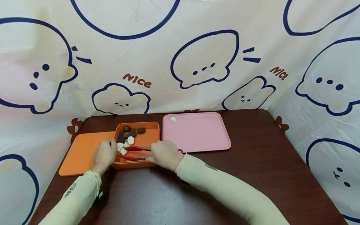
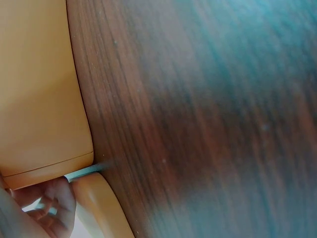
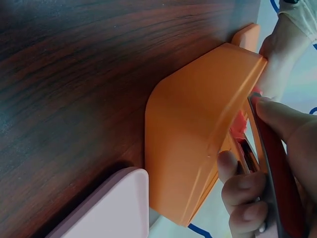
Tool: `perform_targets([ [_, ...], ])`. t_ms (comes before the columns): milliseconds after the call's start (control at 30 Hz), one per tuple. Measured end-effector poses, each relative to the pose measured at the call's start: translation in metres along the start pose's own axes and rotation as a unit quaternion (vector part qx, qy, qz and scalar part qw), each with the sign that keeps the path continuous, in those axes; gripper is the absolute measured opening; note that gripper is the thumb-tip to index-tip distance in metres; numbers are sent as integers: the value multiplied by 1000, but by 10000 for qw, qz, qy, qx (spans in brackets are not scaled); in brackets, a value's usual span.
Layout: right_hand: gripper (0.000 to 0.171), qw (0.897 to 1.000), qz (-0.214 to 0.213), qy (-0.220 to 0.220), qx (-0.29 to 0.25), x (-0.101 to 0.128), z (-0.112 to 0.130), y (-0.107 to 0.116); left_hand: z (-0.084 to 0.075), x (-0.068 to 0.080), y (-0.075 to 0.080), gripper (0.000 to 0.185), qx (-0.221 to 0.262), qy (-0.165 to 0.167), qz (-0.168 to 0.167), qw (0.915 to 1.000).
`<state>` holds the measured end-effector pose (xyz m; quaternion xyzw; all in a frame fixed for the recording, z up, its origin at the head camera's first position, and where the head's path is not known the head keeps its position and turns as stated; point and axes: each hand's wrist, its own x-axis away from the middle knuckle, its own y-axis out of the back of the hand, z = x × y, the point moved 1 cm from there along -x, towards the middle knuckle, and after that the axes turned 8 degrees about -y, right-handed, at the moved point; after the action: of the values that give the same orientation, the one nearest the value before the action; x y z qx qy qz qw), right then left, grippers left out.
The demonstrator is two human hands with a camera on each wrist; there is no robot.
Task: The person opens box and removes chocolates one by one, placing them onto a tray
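My right hand [image 1: 166, 153] grips a pair of red-and-silver tongs [image 1: 137, 148], thumb on one arm and fingers curled round the other. The tongs' red tips reach into an orange box [image 1: 152, 132], on either side of a small white piece [image 1: 124, 152]. Several smooth white pieces lie at the box's left side, with several dark brown rounded pieces [image 1: 141, 130] behind them. My left hand [image 1: 104, 154] holds the box by its left wall, fingers bent at the rim. In the right wrist view, the tongs [image 3: 277, 168] slant over the box's edge [image 3: 193, 119].
An orange lid-like panel [image 1: 81, 150] lies flat left of the box, under my left hand. To the right of the box is a pink tray [image 1: 197, 132] with one white piece [image 1: 173, 119] near its back left corner. A patterned cloth hangs behind the dark wooden table [image 1: 253, 162].
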<state>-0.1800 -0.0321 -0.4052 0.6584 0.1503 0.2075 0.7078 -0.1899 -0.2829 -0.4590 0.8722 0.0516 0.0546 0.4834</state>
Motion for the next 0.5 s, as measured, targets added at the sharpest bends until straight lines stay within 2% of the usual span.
perform_targets([
  [200, 38, 9989, -301, 142, 328, -1, 3, -1, -1, -2, 0, 56, -64, 57, -80, 9999],
  [367, 36, 9941, -641, 314, 814, -2, 8, -5, 0, -2, 0, 54, -79, 59, -131, 9999],
  [500, 34, 9906, -849, 389, 1004, -3, 10, -9, 0, -2, 0, 54, -103, 42, -203, 9997],
])
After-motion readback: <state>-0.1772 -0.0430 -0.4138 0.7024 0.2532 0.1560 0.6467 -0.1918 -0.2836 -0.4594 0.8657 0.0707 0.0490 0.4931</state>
